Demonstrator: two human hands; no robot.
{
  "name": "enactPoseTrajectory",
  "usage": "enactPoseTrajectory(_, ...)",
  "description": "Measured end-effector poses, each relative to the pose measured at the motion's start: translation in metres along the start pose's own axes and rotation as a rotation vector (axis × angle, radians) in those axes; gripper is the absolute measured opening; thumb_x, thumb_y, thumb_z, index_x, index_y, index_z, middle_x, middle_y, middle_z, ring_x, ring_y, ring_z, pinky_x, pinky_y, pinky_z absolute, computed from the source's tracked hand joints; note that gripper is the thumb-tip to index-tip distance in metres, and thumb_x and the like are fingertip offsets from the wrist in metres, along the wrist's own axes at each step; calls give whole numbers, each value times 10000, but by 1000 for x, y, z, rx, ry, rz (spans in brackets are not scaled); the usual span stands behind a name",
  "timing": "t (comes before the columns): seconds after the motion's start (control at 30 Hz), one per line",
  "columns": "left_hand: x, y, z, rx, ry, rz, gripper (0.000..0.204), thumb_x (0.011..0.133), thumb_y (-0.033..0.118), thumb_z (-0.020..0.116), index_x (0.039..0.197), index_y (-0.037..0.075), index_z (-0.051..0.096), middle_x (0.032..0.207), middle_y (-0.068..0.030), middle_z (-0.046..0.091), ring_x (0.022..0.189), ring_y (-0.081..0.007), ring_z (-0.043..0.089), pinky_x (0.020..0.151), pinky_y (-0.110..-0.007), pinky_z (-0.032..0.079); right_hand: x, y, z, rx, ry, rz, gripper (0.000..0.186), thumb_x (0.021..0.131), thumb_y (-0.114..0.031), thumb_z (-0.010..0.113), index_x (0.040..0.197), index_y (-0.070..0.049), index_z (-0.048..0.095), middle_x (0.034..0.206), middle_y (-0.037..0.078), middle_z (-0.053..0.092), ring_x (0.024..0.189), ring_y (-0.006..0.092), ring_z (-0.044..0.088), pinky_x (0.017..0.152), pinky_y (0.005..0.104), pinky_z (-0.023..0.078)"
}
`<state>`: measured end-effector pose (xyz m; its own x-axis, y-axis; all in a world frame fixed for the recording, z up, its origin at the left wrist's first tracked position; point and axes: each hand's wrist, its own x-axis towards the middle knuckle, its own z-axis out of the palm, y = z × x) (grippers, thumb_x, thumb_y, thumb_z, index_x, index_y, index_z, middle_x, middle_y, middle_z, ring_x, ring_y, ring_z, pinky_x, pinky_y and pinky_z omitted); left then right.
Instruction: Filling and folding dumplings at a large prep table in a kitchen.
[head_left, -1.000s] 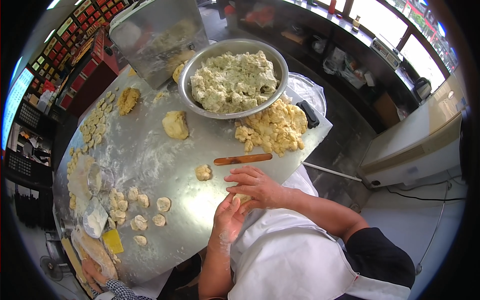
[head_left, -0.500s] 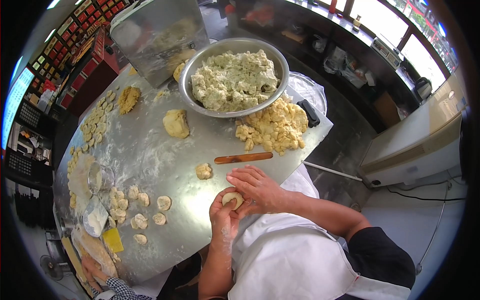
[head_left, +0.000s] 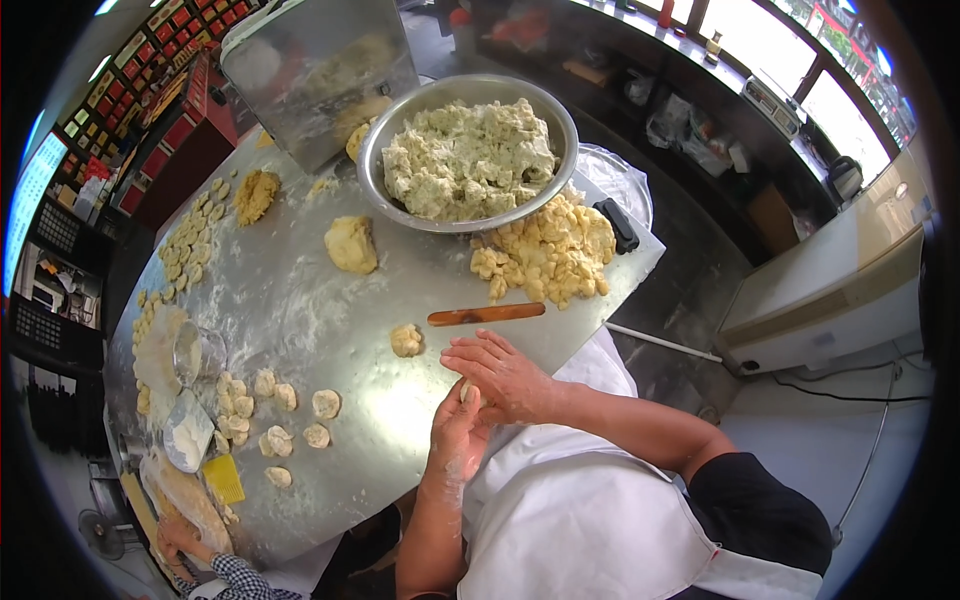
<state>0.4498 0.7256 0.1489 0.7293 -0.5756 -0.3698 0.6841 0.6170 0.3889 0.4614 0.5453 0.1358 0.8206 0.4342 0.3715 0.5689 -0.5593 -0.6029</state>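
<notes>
My left hand is closed round a small round piece of dough, its thumb raised at the side. Over it lies my right hand, fingers together and bent over the top, so the two hands enclose the piece and hide nearly all of it. Just beyond my fingers a brown wooden stick rests on the steel table. Beside it, to the left, sits a small filled-looking yellowish lump. A heap of yellow dough pieces and a steel bowl of pale greenish filling stand farther off.
Several floured dough lumps lie left of my hands, near a yellow scraper and a metal cup. A larger dough block sits mid-table. Another person's hands work at the lower left. A black object lies by the right edge.
My right palm has come down over the dough, which showed as a round disc in my left hand before. My left fingers have turned upward around it.
</notes>
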Motion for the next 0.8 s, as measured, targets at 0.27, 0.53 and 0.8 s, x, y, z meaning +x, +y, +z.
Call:
enactPoseTrajectory(0.27,-13,7,13,94,-94,106,711,1121,287,523,1722,120,182,1548,-126,515,1427,-297,499,1164,-467,449,6,-5,19,149,175,3,681,968,-469,746,1478,-62,553,1565,177,505,1509,352,447,1278,579,313)
enactPoseTrajectory(0.53,-4,51,-60,886,595,783,602,1127,307,577,1601,18,343,1557,-245,485,1451,-323,483,1218,-448,381,2,30,31,-330,-202,-41,540,1027,-316,686,1486,-50,583,1676,178,385,1610,329,291,1317,578,237)
enactPoseTrajectory(0.8,38,12,-13,1523,340,937,462,1106,238,553,1490,-16,519,1562,-251,496,1492,-437,445,1240,-548,333,30,28,53,-394,-104,200,702,1027,-415,575,1617,-58,440,1761,187,235,1660,363,136,1327,606,90)
